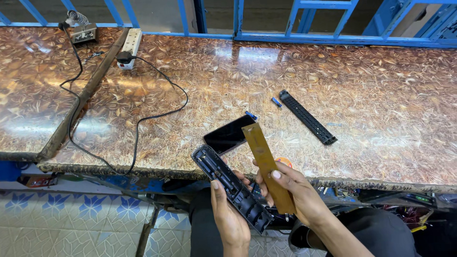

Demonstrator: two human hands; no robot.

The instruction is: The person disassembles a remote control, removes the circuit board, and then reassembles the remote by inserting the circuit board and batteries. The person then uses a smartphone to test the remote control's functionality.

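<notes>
My left hand (229,216) grips a long black plastic shell of a remote control (231,186), its hollow inside facing up. My right hand (291,194) holds a long tan circuit board (266,162) upright beside the shell, thumb on its face. Both hands hover just off the front edge of the patterned brown table (238,81). A dark phone (229,134) lies face up on the table right behind the shell. The black front cover of the remote (307,116) lies farther back to the right, with a small blue battery (276,102) near its far end and another (251,115) beside the phone.
A white power strip (130,45) lies at the back left, its black cable (157,112) looping across the table. A soldering-iron stand (82,29) sits at the far left corner. Blue metal railing (295,19) runs behind. Tiled floor (71,223) lies below left.
</notes>
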